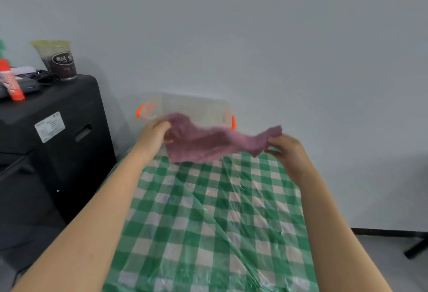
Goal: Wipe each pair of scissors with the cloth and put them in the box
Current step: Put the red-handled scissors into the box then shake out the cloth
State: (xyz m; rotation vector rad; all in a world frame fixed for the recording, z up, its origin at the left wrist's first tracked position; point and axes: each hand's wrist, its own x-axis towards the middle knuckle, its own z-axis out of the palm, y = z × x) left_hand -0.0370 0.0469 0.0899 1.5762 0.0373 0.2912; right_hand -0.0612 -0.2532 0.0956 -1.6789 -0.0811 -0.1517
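A purple cloth [208, 141] hangs stretched in the air between my two hands, above the far end of the table. My left hand [154, 133] pinches its left corner and my right hand [286, 146] pinches its right corner. Behind the cloth stands a clear plastic box [196, 106] with orange handle clips [140, 111] at both ends, close to the wall. The cloth hides the box's front wall. No scissors show anywhere in view.
The table carries a green and white checked cover [208, 217] under clear plastic. A black cabinet [53, 134] stands at the left, with a drink cup [59, 60], a red and white tube [11, 83] and cables on top. A grey wall runs behind.
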